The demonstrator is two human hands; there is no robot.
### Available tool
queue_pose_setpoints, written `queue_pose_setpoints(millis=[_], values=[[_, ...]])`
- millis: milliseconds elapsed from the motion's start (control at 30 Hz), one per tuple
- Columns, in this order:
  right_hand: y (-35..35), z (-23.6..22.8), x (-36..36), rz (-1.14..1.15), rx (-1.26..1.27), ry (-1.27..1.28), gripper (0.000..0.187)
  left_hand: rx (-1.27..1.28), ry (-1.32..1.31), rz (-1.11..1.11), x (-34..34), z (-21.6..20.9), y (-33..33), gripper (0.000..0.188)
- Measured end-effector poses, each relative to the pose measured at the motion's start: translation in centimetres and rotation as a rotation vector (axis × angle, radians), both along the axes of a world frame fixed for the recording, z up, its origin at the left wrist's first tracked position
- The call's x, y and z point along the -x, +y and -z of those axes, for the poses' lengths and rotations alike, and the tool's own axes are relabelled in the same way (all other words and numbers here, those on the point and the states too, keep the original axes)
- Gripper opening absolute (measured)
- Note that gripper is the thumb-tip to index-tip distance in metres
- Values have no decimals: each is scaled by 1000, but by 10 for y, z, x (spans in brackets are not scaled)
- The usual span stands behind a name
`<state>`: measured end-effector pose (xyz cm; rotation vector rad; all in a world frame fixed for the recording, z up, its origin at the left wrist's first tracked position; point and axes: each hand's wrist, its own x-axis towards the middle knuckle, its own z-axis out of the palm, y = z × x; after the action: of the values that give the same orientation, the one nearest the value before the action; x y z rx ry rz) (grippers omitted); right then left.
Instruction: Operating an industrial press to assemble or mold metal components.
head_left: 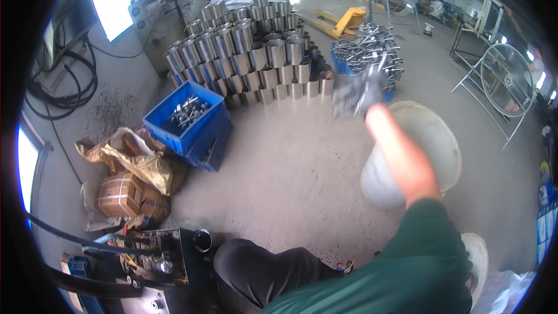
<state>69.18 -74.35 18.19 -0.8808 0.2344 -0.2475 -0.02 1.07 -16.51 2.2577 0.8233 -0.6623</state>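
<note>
My right arm, in a green sleeve, stretches forward across a large whitish bin [452, 151]. At its end my right hand [361, 90], in a grey glove, is smeared by motion. It is nearest to a heap of metal rod-like parts [369, 46] piled over a blue crate [340, 65]. A thin shiny piece shows just above the hand; whether the fingers hold it, I cannot tell. My left hand is out of view.
Stacked steel cylinders [232, 61] stand ahead. Blue crates [186, 122] with metal parts, a cardboard box [120, 196] and a machine [157, 256] are at left. Beyond are a yellow pallet truck [349, 22] and a standing fan [507, 80].
</note>
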Motion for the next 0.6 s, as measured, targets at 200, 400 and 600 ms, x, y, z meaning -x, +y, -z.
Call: queue_pose_setpoints(millis=[200,400,600], values=[[-168,-67,-156,863,695,-67,74,-11,-37,55,-17,-1,5,57],[-105,107,-200,426,1482,68,47,26,-47,181,-86,26,14,56],[210,178,-97,-1033,1353,60,31,-69,19,-2,0,-10,13,56]])
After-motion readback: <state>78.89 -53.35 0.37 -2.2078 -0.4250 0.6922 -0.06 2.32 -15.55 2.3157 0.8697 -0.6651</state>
